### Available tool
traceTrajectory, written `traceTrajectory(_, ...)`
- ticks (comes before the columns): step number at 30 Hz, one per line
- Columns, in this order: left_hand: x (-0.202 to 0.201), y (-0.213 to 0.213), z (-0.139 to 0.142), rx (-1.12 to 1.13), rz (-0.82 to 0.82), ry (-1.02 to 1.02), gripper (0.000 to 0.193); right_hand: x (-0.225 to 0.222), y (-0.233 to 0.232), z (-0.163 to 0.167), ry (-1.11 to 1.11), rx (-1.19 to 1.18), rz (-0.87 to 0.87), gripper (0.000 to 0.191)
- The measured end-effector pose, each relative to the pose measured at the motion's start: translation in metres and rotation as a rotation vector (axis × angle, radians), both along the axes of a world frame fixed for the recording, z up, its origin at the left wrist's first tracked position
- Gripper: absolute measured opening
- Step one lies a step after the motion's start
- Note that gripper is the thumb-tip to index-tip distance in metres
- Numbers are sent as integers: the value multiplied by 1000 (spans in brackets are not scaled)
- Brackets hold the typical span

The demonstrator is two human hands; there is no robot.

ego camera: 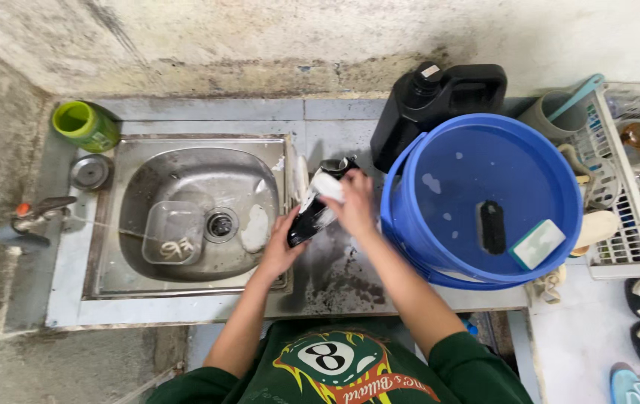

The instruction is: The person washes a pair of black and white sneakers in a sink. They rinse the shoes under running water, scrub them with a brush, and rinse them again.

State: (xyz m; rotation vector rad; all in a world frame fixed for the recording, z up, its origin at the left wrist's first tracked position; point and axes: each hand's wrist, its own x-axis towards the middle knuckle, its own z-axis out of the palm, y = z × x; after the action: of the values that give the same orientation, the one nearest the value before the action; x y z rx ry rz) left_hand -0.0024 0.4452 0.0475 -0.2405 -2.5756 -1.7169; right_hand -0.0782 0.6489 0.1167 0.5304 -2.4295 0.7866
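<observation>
I hold a black shoe [306, 221] over the wet counter [342, 280] just right of the steel sink [185, 217]. My left hand [281, 243] grips the shoe's lower end from below. My right hand [351, 202] presses a white sponge or cloth [327, 185] against the shoe's upper part. Soap foam shows on the shoe. A second shoe or dark item [335, 164] lies just behind it, partly hidden.
A blue bucket of water [485, 198] with a black brush [492, 227] and a green-white sponge [537, 243] stands right. Behind it is a black jug [440, 97]. The sink holds a clear tub [172, 232]. There is a green cup [84, 125], a tap [32, 221], and a white rack [627, 179].
</observation>
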Motion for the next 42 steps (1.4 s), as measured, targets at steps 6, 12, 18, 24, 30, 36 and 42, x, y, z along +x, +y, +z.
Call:
traceTrajectory(6,1,-8,0,-82,15,-34,98,3,-12,-13,-354,16,159,44)
traceTrajectory(12,6,-13,-16,-63,12,-3,94,-7,-19,-17,-503,-169,-44,62)
traceTrajectory(18,12,-16,-29,17,-22,45,96,-14,-23,-19,-353,1,152,57)
traceTrajectory(24,10,-17,-36,-32,-39,90,96,-13,-28,-30,-329,9,95,45)
traceTrajectory(30,19,-14,-28,-7,-37,74,89,-33,-17,-33,-345,-46,-6,42)
traceTrajectory(36,16,-9,-21,12,47,14,88,3,-30,-21,-537,-260,63,51)
traceTrajectory(42,25,-19,-15,-12,-5,61,89,-20,-24,11,-481,-295,-70,57)
